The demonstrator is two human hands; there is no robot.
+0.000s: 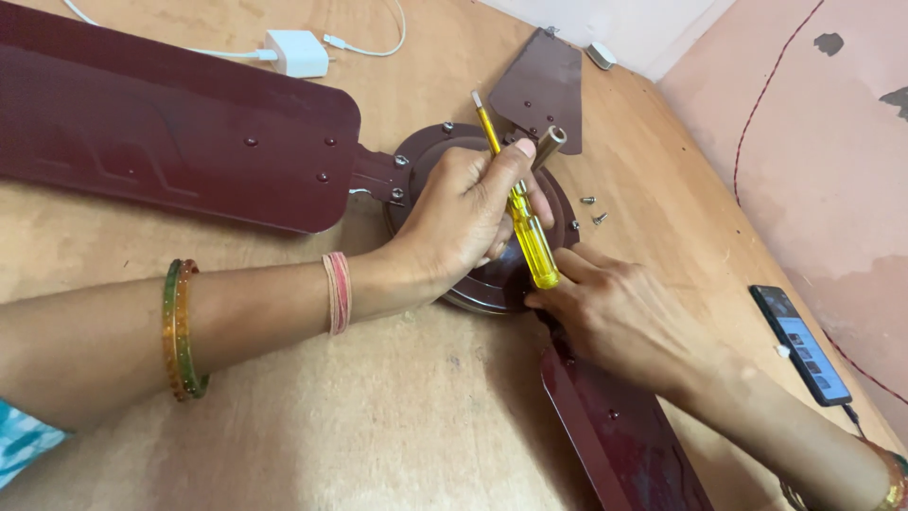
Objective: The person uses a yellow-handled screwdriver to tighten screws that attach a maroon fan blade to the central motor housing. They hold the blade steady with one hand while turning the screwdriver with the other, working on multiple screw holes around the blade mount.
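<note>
Left hand (463, 213) grip is closed around the yellow screwdriver (526, 222), fingers wrapped at the top of the handle where the shaft starts. Long axis runs diagonal: tip up and away, pointing toward the far blade (544, 85), handle butt down toward the person. Tip is in the air, not seated on any screw.

Right hand (619, 312) lies flat just below the handle butt, fingertips touching the rim of the fan motor hub (473, 284) where the near blade (615, 426) joins. Grip looks narrow and pressed down; can't tell if it pinches anything.

Hub sits mid-table (397, 407), directly under both hands. Long blade (170, 132) runs off to the left. Two loose screws (593, 209) lie just right of the hub, nearer the right hand. Phone (800, 344) at the right table edge, white charger (297, 52) far side.
</note>
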